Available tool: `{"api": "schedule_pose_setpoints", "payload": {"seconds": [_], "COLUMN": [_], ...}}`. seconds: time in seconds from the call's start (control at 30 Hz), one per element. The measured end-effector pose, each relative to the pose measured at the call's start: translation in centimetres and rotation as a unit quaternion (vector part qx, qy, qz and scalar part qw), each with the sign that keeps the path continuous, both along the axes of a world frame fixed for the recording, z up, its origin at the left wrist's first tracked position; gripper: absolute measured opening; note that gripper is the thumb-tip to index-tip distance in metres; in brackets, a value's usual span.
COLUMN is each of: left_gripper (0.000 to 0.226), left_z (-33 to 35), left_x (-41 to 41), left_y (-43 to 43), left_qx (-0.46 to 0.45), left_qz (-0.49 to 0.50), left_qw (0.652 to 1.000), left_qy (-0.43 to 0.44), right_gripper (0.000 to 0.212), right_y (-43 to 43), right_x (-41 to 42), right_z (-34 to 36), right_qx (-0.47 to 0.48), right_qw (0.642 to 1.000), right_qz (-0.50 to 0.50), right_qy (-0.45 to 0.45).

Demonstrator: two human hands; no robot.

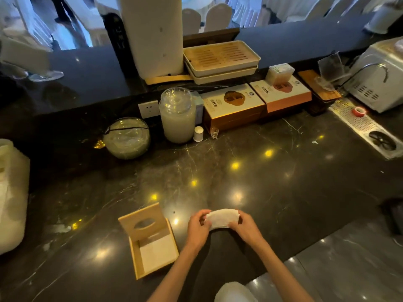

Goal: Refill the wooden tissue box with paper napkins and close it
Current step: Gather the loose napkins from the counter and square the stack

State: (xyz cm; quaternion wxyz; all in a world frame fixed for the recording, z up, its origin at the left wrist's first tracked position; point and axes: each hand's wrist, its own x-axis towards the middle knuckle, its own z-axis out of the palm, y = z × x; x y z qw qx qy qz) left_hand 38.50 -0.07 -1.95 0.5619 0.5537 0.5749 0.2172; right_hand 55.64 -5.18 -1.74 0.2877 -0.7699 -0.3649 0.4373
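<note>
While bowed between hands (199, 227), napkins (221, 217)

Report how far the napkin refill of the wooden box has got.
Done: the wooden tissue box is open, its lid standing up, and some white napkins already lie inside. In hand: the left hand and right hand together hold a bent stack of napkins above the counter, right of the box. Left: put that stack in and close the lid.
</note>
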Motion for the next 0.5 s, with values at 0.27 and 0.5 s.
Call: {"api": "schedule_pose_setpoints", "payload": {"seconds": [0.27,0.5], "left_gripper": [0.023,0.032], "left_z": [0.0,0.7], "left_x": [-1.0,-0.3], "left_y": [-5.2,-9.0], "left_qx": [0.058,0.179], "left_qz": [-0.054,0.021], "left_qw": [0.997,0.983], "left_qy": [-0.004,0.025], "right_gripper": [0.028,0.027], "right_y": [-5.7,-6.9], "right_x": [-1.6,-0.5], "right_z": [0.0,0.3], "right_qx": [0.062,0.168], "right_qw": [0.998,0.983], "right_qz": [-0.005,0.074], "right_qy": [0.012,0.02]}}
